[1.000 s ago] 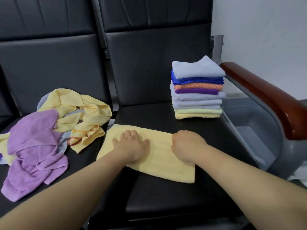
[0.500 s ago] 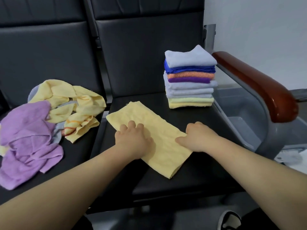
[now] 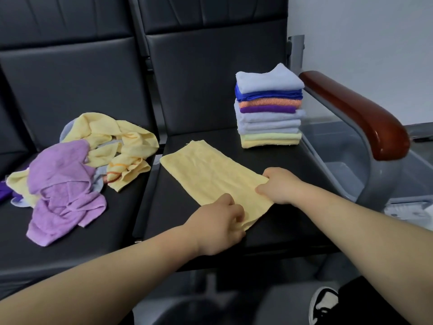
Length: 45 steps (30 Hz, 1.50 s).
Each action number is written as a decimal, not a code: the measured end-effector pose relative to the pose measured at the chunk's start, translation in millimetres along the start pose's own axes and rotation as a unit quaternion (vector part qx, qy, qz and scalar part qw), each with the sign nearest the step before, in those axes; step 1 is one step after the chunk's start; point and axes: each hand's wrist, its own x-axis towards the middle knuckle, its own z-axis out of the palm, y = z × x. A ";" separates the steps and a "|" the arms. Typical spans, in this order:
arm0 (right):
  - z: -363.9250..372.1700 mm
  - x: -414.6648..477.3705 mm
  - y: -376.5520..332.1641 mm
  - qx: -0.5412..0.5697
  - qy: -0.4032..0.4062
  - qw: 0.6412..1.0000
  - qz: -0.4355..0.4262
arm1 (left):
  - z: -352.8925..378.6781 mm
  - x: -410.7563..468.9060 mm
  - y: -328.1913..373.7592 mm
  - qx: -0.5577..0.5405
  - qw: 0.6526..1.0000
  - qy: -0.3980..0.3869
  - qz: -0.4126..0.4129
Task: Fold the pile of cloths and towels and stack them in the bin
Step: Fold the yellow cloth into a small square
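A yellow cloth point(image 3: 210, 174), folded into a long strip, lies diagonally on the right black seat point(image 3: 269, 214). My left hand point(image 3: 220, 225) pinches its near corner, fingers curled on the edge. My right hand point(image 3: 280, 185) grips the strip's near right corner. A stack of folded cloths point(image 3: 269, 106), in light blue, blue, orange, purple and yellow, stands at the back right of the same seat. An unfolded pile point(image 3: 77, 167) of purple and yellow cloths lies on the left seat. The grey bin point(image 3: 339, 156) sits beyond the armrest on the right.
A brown wooden armrest point(image 3: 358, 113) on a grey metal frame stands between the seat and the bin. The black seat backs rise behind. A black-and-white shoe point(image 3: 323, 303) shows at the bottom right on the floor.
The strip has turned from crosswise to diagonal. Both hands slid from pressing flat on its middle to holding the two corners of its near end.
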 end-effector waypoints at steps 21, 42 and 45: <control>-54.1 -59.1 -25.7 0.377 -0.300 0.868 -0.120 | -118.7 -55.8 -66.1 -0.493 0.853 -0.101 -0.141; 24.3 59.1 -65.3 0.150 0.004 0.989 0.005 | -62.6 62.7 -151.8 -0.271 0.888 0.215 -0.303; 25.8 67.4 -68.4 0.053 0.000 0.998 0.017 | -57.9 68.8 -158.9 -0.200 0.898 0.199 -0.338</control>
